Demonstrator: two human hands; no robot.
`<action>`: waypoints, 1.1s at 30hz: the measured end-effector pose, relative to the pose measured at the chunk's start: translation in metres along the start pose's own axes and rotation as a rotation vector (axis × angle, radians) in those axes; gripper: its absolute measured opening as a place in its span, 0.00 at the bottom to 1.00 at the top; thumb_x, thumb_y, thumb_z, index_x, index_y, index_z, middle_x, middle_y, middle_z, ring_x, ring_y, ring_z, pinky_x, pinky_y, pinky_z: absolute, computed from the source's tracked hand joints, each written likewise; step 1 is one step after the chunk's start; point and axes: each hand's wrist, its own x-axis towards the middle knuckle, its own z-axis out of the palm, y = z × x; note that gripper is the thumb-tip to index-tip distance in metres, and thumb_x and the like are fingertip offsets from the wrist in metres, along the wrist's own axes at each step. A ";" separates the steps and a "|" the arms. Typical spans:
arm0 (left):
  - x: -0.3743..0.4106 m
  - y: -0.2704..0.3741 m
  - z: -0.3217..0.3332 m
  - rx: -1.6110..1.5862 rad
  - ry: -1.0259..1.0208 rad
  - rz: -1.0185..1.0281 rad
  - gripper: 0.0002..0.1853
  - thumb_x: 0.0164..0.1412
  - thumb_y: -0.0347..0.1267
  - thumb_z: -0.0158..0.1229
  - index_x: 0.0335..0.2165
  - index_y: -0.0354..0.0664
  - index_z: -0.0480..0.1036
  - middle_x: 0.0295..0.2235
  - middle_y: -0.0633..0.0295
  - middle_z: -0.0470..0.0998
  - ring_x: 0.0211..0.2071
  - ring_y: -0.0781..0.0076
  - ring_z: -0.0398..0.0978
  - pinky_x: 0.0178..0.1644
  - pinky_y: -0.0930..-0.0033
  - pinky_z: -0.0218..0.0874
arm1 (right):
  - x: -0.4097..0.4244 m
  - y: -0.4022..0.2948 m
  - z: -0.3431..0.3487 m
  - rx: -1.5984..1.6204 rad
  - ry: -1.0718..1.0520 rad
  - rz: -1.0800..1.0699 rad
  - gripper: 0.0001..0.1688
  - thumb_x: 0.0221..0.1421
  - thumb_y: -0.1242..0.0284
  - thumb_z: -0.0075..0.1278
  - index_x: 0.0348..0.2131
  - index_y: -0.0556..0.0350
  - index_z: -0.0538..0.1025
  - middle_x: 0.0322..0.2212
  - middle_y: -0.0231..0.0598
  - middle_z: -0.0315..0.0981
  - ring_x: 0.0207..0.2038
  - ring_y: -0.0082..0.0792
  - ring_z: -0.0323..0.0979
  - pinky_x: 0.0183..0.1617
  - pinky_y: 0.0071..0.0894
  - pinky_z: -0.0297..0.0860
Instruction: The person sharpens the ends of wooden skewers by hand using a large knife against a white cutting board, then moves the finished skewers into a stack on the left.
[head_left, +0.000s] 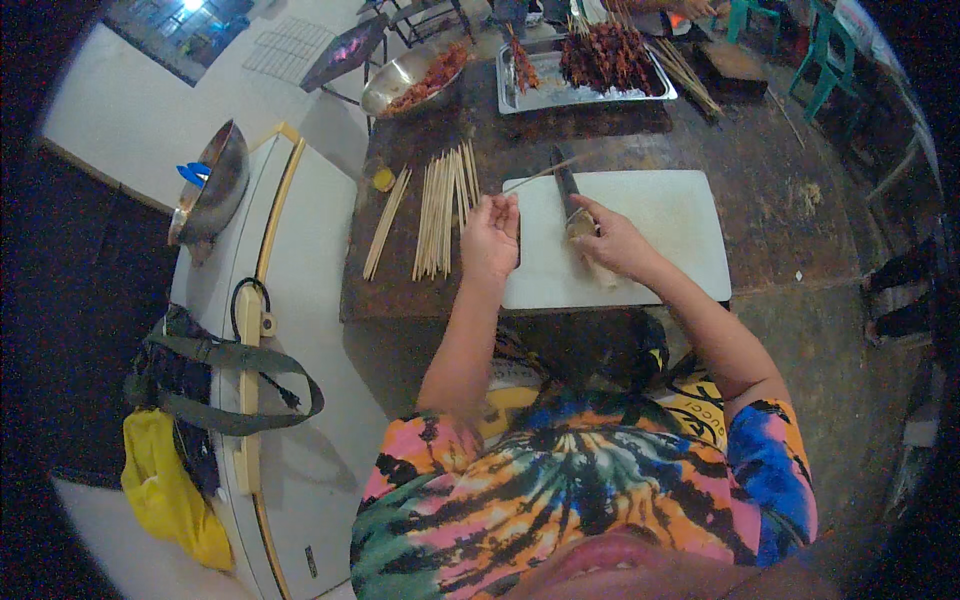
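Note:
My left hand (492, 238) is at the left edge of a white cutting board (660, 225), palm turned up. Its fingers pinch one end of a thin bamboo skewer (536, 180), which slants up to the right past the knife. Over the board, my right hand (621, 241) grips a knife by its pale handle. The dark knife blade (567, 184) points away from me, beyond the board's far edge. Left of the board lies a row of bamboo skewers (442, 217), with a smaller bunch of skewers (388, 225) beside it.
A metal tray (540, 101) of skewered meat and a steel bowl (386, 84) of red meat stand at the table's far side. More sticks (686, 79) lie right of the tray. A white refrigerator (307, 225) flanks the table's left. Another person's hand (697, 9) shows beyond.

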 end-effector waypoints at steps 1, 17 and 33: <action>-0.005 -0.003 0.003 0.024 0.014 -0.007 0.05 0.57 0.28 0.49 0.30 0.36 0.63 0.28 0.58 0.70 0.34 0.67 0.71 0.37 0.72 0.69 | -0.001 -0.003 0.003 -0.006 0.008 -0.003 0.37 0.44 0.74 0.48 0.55 0.50 0.57 0.34 0.45 0.70 0.28 0.29 0.69 0.35 0.27 0.66; -0.020 -0.033 -0.015 0.576 -0.170 0.206 0.04 0.58 0.25 0.46 0.34 0.37 0.61 0.31 0.53 0.72 0.33 0.65 0.72 0.38 0.70 0.65 | -0.053 0.022 -0.018 -0.836 -0.077 -0.240 0.37 0.54 0.54 0.36 0.57 0.57 0.51 0.58 0.48 0.43 0.61 0.44 0.41 0.61 0.46 0.40; -0.023 -0.022 -0.009 0.420 -0.087 0.134 0.05 0.58 0.27 0.47 0.33 0.39 0.61 0.30 0.56 0.71 0.31 0.68 0.71 0.37 0.70 0.65 | -0.014 0.028 -0.025 -0.793 -0.152 -0.221 0.40 0.56 0.49 0.30 0.57 0.58 0.50 0.59 0.47 0.37 0.62 0.42 0.35 0.63 0.46 0.33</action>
